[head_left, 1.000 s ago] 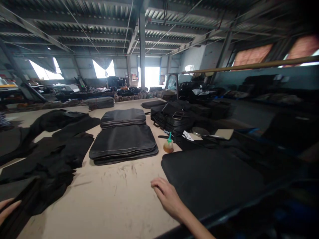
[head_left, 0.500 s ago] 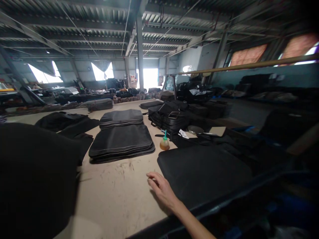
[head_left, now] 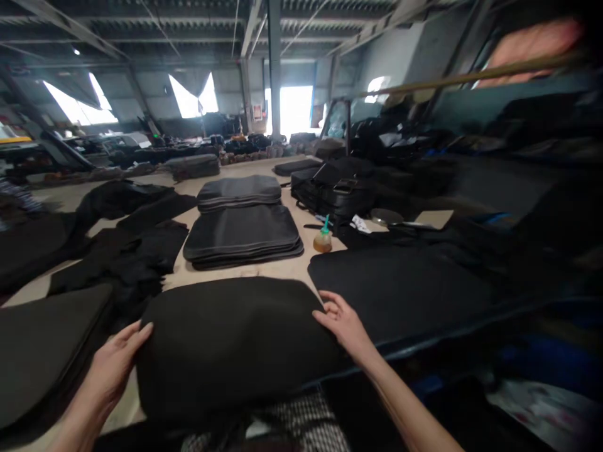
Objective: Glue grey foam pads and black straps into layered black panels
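Note:
A dark, round-cornered panel [head_left: 235,345] lies in front of me, held at both side edges. My left hand [head_left: 115,358] pinches its left edge, thumb on top. On the right edge, my right hand [head_left: 340,319] grips with thumb and fingers. Another dark panel [head_left: 400,289] lies flat just beyond my right hand. To the left, a stack of similar panels [head_left: 47,345] is partly cut off by the frame. Two stacks of black panels, a nearer one [head_left: 242,232] and a farther one [head_left: 239,190], rest on the beige table [head_left: 221,272].
A small bottle with a green nozzle [head_left: 323,240] stands right of the stacks. Behind it are black bags [head_left: 336,188], a white paper tag [head_left: 360,224] and a round metal dish [head_left: 386,217]. Crumpled dark material [head_left: 127,257] covers the table's left side.
My left hand has come into view. The panel is now between both hands in front of me, and my right hand has closed on its edge. The view has tilted down.

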A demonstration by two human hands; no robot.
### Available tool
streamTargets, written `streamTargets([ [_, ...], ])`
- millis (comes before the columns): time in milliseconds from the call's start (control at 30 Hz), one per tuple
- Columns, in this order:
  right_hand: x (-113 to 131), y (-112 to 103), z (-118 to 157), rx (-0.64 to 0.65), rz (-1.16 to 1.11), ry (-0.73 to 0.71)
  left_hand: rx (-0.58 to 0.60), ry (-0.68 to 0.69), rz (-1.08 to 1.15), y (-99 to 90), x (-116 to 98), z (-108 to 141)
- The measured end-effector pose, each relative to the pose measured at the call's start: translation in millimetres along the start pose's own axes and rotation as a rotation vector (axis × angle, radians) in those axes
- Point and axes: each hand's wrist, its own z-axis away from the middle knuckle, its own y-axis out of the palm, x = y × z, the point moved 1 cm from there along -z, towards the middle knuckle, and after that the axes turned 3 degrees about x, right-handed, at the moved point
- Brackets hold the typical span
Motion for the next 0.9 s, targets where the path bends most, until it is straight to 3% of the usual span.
streamTargets([
  [100, -17.2, -8.1, -2.7, -0.044, 0.437, -0.109, 0.114, 0.013, -0.202, 13.8, 27.8, -5.1],
  [167, -22.5, -8.5, -7.1, -0.071, 0.681, -0.148, 0.092, 0.083, -0.397, 16.7, 36.3, -11.6],
  [300, -19.9, -1.3, -15.7, -0.097, 0.976, -0.125, -0.069, 0.292, -0.826, 23.1, 26.5, -18.2],
  [400, -18.4, 5.7, -18.5, -0.121, 1.109, -0.100, -0.105, 0.552, -0.968, 45.3, 11.3, -6.6],
  [467, -19.4, 9.1, -18.2, -0.133, 1.152, -0.106, 0.055, 0.722, -0.950, 69.7, 5.6, 7.9],
  [533, -19.8, 11.1, -16.3, -0.131, 1.183, -0.123, 0.318, 0.836, -0.958, 96.5, 4.9, 23.0],
  [600, -17.2, 11.7, -13.8, -0.117, 1.224, -0.172, 0.518, 0.889, -1.022, 119.1, 7.9, 33.2],
  [633, -14.3, 11.4, -12.8, -0.108, 1.244, -0.216, 0.563, 0.898, -1.059, 127.3, 9.8, 35.0],
  [767, 3.8, 0.1, -16.8, -0.146, 1.283, -0.372, 0.541, 0.899, -1.123, 140.1, 12.2, 22.8],
  [900, 21.0, -30.7, -44.6, -0.262, 1.233, -0.409, 0.540, 0.934, -1.141, 138.0, 8.3, 4.9],
])
